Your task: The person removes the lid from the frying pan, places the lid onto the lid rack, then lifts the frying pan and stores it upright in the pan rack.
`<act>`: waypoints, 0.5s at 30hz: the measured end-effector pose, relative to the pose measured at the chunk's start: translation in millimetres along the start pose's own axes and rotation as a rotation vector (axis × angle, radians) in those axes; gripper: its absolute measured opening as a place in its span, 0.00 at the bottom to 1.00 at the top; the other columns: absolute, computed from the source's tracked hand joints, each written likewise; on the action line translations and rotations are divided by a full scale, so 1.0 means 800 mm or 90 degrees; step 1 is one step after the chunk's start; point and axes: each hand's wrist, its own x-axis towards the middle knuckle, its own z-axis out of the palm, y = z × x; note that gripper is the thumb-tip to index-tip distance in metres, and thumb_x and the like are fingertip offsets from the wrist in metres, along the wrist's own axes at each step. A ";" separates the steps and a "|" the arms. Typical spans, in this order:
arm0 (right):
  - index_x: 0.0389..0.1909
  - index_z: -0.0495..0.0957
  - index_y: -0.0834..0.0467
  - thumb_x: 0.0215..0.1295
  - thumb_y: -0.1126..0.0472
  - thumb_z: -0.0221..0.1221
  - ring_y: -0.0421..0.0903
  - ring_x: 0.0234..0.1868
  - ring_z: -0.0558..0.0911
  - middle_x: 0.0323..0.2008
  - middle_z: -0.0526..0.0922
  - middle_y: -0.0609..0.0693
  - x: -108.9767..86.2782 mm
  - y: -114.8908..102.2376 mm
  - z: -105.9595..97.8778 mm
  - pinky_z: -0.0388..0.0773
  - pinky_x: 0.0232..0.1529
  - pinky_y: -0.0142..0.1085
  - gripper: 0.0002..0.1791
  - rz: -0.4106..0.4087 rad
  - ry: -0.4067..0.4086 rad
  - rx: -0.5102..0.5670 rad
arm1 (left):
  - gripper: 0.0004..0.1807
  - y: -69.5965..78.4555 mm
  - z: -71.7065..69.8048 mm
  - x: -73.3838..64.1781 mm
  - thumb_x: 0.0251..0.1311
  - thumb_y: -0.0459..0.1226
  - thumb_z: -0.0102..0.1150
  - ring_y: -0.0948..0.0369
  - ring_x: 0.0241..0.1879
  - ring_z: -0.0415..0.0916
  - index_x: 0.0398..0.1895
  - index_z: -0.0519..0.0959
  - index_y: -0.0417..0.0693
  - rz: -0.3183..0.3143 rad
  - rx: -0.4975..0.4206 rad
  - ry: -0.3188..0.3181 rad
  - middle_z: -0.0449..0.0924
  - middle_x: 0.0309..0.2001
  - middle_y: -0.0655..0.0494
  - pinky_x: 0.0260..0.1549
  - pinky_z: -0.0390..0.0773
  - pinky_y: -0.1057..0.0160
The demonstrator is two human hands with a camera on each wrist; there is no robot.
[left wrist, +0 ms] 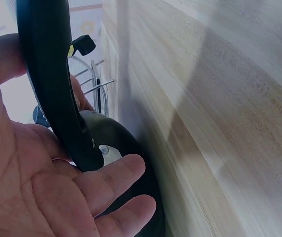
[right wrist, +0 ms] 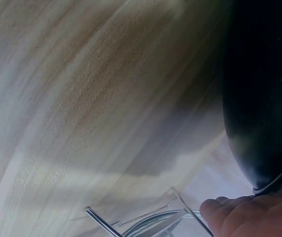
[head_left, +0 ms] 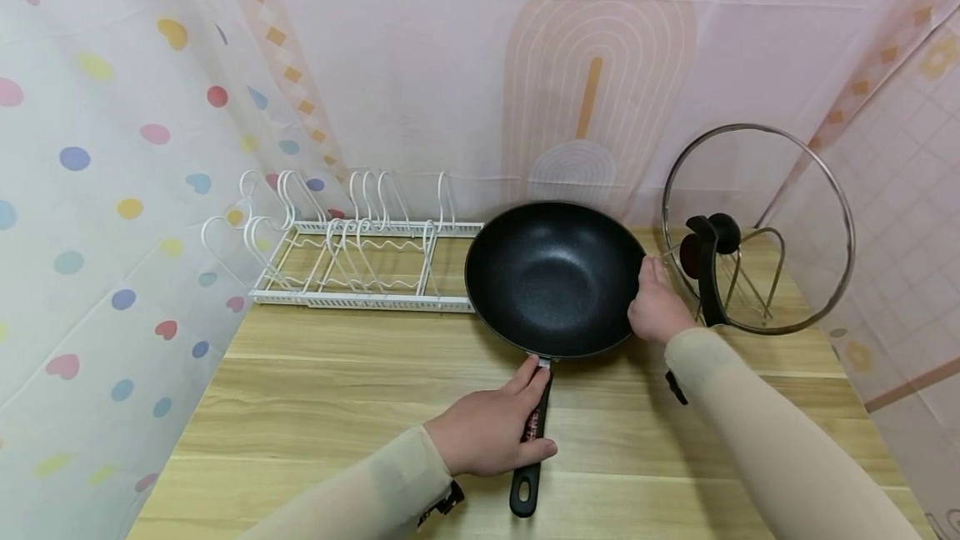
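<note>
A black wok [head_left: 558, 282] shows its dark inside in the head view, its long black handle [head_left: 527, 482] pointing toward me. My left hand [head_left: 487, 432] lies over the handle, index and middle fingers extended toward its joint with the wok, thumb straight across it. In the left wrist view, the handle [left wrist: 47, 79] passes in front of the palm, and two fingers [left wrist: 114, 182] reach out below it. My right hand [head_left: 660, 302] rests at the wok's right rim with fingers fairly straight along it. The right wrist view shows these fingers [right wrist: 234, 212] right under the rim.
A white wire dish rack [head_left: 375, 301] stands left of the wok, its right end overlapped by the wok. At right, a glass lid [head_left: 850, 232] with a black handle leans upright in a metal wire stand [head_left: 780, 252]. Patterned curtains [head_left: 420, 65] surround the wooden table [head_left: 322, 382].
</note>
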 end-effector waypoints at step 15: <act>0.80 0.24 0.72 0.75 0.63 0.40 0.67 0.84 0.28 0.82 0.21 0.70 -0.001 0.005 -0.003 0.43 0.82 0.62 0.45 0.020 -0.006 0.040 | 0.51 0.007 -0.003 0.000 0.71 0.66 0.54 0.57 0.71 0.75 0.86 0.51 0.48 -0.011 0.009 0.004 0.42 0.87 0.48 0.56 0.83 0.60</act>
